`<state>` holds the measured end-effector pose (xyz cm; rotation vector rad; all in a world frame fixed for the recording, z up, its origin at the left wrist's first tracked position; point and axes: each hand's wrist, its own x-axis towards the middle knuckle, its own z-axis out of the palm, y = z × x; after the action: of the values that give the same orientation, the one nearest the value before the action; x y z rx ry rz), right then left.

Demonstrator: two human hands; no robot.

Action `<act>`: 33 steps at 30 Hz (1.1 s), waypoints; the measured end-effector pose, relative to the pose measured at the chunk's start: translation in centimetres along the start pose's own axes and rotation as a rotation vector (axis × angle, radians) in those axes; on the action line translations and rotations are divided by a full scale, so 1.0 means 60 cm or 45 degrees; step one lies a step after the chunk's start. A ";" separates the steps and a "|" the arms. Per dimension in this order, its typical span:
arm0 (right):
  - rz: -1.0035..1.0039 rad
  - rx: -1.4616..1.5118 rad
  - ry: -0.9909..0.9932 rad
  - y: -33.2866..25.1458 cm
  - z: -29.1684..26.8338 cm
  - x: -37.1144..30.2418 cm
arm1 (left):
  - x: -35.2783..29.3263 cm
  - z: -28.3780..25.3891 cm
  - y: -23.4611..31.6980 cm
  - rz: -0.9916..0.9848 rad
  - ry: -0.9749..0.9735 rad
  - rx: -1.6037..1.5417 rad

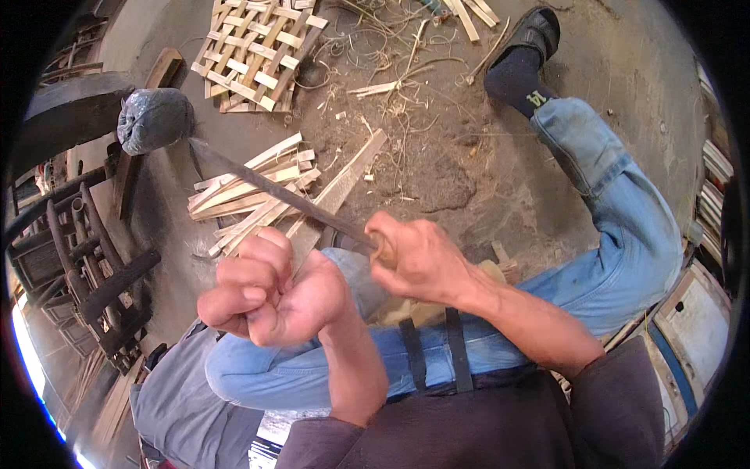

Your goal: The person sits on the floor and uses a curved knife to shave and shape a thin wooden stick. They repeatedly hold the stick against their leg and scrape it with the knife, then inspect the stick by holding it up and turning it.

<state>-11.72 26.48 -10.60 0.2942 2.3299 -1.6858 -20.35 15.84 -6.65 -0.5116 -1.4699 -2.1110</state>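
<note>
My right hand is closed round the handle of a long dark knife. Its narrow blade slants up and left, over split wooden strips, with the far end near a grey plastic-wrapped bundle. My left hand is closed in front of my bent knee, fingers curled in and palm partly turned up. It lies below the blade, apart from it; whatever its fingers may hold is hidden. A tan pad with black straps rests on my lap, partly behind my right forearm.
Ahead on the floor lies a woven panel of flat strips. Thin curled shavings are scattered beside it. Dark wooden frames stand at the left. My right leg stretches forward on the right, near stacked pale boards.
</note>
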 end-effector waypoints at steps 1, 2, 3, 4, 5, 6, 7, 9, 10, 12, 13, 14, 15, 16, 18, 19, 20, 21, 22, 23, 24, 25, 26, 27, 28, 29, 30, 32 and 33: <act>0.088 0.000 0.033 0.023 0.012 -0.003 | -0.004 0.001 0.003 -0.004 0.025 0.031; 0.139 -0.013 0.094 0.040 0.010 0.015 | -0.004 0.001 -0.003 0.025 -0.017 0.044; 0.189 -0.026 0.156 0.051 0.007 0.025 | 0.000 -0.001 -0.004 0.027 -0.055 0.034; 0.127 -0.061 0.107 0.052 0.008 0.015 | 0.006 -0.004 -0.004 0.030 -0.092 0.023; 0.050 -0.096 0.050 0.027 0.000 0.020 | 0.007 -0.013 -0.004 0.022 -0.123 0.034; 0.026 -0.048 0.031 0.004 0.001 0.007 | 0.001 -0.016 0.002 0.018 -0.084 0.064; 0.003 0.000 0.012 -0.006 0.007 -0.005 | -0.002 -0.013 0.003 0.015 -0.044 0.094; 0.154 -0.104 0.061 0.051 0.023 0.004 | 0.003 0.001 0.000 0.039 -0.041 0.068; 0.232 -0.100 0.120 0.083 0.029 0.010 | 0.003 0.001 -0.003 0.044 -0.068 0.036; 0.159 -0.080 0.050 0.064 0.029 0.011 | 0.006 -0.015 0.000 0.048 -0.125 0.009; 0.101 -0.099 0.048 0.054 0.024 0.015 | 0.010 -0.015 -0.006 0.068 -0.079 0.008; 0.061 -0.113 0.045 0.037 0.013 0.015 | 0.013 -0.005 -0.011 0.069 -0.035 0.007; 0.020 -0.128 0.043 0.032 0.007 0.015 | 0.012 0.000 -0.012 0.070 0.008 0.006; 0.163 -0.233 0.077 0.078 0.025 0.015 | 0.003 -0.008 -0.007 0.039 -0.019 -0.004; 0.454 -0.229 0.049 0.126 0.031 0.030 | 0.006 -0.005 -0.008 0.057 0.034 0.061; 0.606 -0.223 0.040 0.145 0.030 0.037 | 0.010 0.000 -0.014 0.060 0.061 0.089; 0.455 -0.161 0.073 0.089 0.041 0.023 | 0.012 0.000 -0.012 0.090 0.263 0.212; 0.206 -0.110 0.068 0.056 0.054 0.001 | 0.013 -0.002 0.002 0.075 0.329 0.273; -0.024 -0.061 0.062 0.033 0.068 -0.022 | 0.013 -0.004 0.003 0.050 0.381 0.311; -0.038 0.161 0.123 -0.007 0.057 -0.030 | 0.022 0.001 -0.003 0.064 0.436 0.322; -0.006 0.082 0.122 0.007 0.056 -0.022 | 0.023 0.004 -0.004 0.066 0.484 0.387; 0.026 0.004 0.119 0.034 0.057 -0.009 | 0.025 0.002 -0.007 0.068 0.506 0.404; 0.062 -0.083 0.128 0.050 0.050 0.001 | 0.024 0.000 -0.015 0.064 0.531 0.408; 0.052 -0.065 0.134 0.059 0.047 0.003 | 0.024 0.002 -0.021 0.059 0.555 0.411; 0.043 -0.048 0.139 0.065 0.043 0.005 | 0.024 0.007 -0.023 0.069 0.541 0.374; 0.043 -0.014 0.112 0.058 0.047 0.001 | 0.021 0.001 -0.014 0.077 0.530 0.374; 0.151 -0.031 -0.049 0.031 0.044 -0.011 | 0.017 -0.004 -0.008 0.084 0.519 0.376; 0.011 -0.016 0.034 0.047 0.041 -0.002 | 0.020 0.005 -0.012 0.085 0.512 0.418; -0.067 -0.013 0.085 0.051 0.039 0.004 | 0.025 0.011 -0.014 0.091 0.508 0.427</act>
<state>-10.81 25.23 -14.14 0.2936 2.4137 -1.7129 -22.06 16.40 -6.20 -0.0127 -1.4954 -1.7333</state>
